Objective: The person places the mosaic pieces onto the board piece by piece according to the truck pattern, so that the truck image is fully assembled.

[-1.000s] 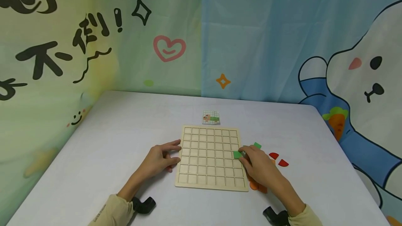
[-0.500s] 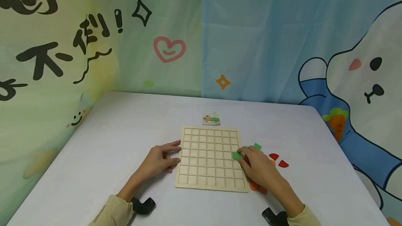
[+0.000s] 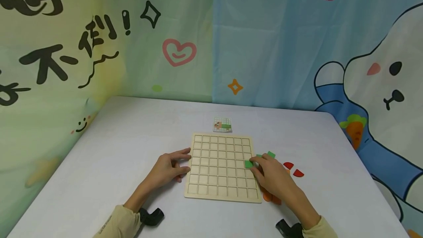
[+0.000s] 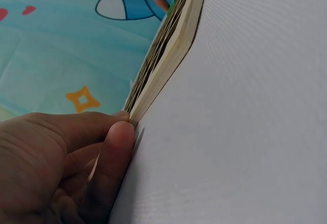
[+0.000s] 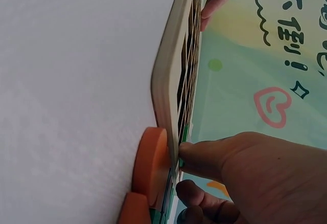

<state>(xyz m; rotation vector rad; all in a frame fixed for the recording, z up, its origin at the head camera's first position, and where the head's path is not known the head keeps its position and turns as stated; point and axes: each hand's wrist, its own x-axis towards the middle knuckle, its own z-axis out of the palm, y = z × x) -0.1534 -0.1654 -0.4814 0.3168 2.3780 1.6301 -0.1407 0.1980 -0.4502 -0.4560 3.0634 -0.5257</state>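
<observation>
My right hand on the green square, left hand on the board.
Right thumb and forefinger narrow, pinching the square at its right side; it's over the board's rightmost column. Left thumb and fingers apart, tips touching the left edge. Off-board near my right hand: 2 red pieces, orange pieces, more green pieces. Picture card just past the far edge.
</observation>
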